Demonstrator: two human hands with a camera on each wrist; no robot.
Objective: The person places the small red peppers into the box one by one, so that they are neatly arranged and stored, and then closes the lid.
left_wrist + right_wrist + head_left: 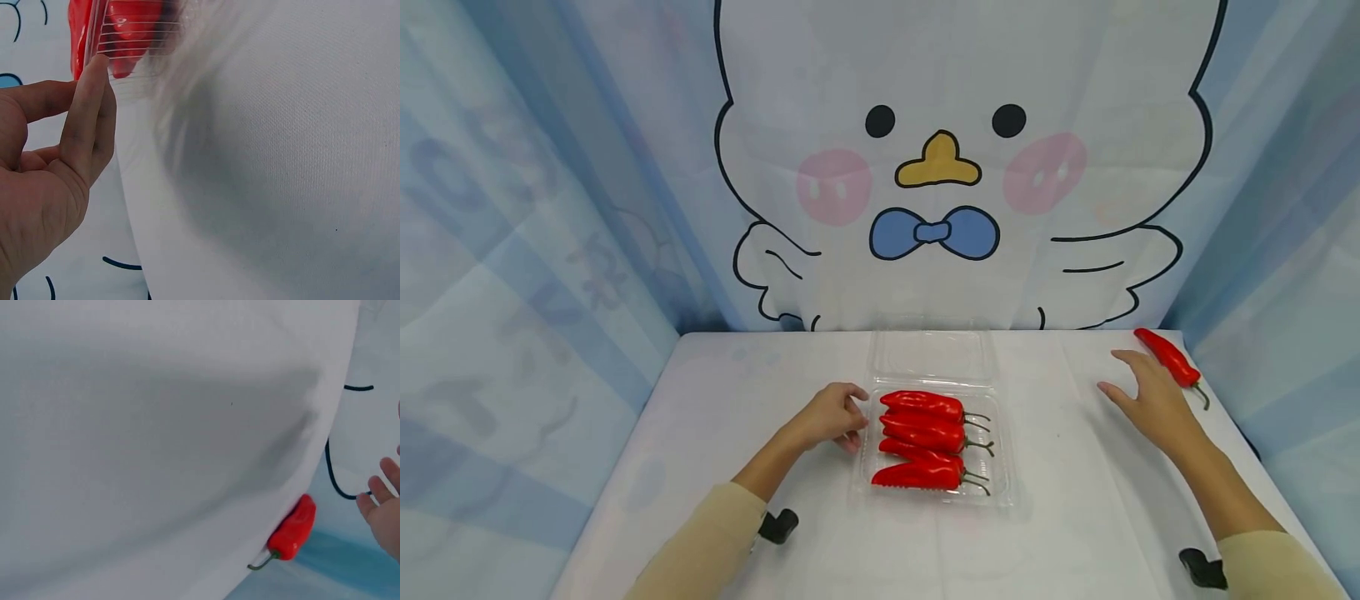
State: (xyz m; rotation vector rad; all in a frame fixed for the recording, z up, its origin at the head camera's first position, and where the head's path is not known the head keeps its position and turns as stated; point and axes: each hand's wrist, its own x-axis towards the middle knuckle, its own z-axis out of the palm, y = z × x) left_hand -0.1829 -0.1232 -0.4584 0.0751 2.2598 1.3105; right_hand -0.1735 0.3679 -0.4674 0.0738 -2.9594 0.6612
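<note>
A clear plastic clamshell box (1003,467) stands in the middle of the table with its lid folded back. Several red chili peppers (925,433) lie side by side inside, stems pointing right. At the box's left edge, my left hand (833,418) pinches the rim between thumb and fingers; the left wrist view shows the fingertips against the ribbed wall. Over on the right, my right hand (1157,404) is spread with nothing in it, thumb apart from the fingers. Just beyond it a single red chili pepper (1168,357) lies by the table's right edge, also visible in the right wrist view (294,530).
A white cloth covers the table (1075,500). Behind it hangs a curtain (940,292) with a cartoon bird, and blue patterned curtains (512,333) close off both sides. The open lid (932,357) extends toward the table's back edge.
</note>
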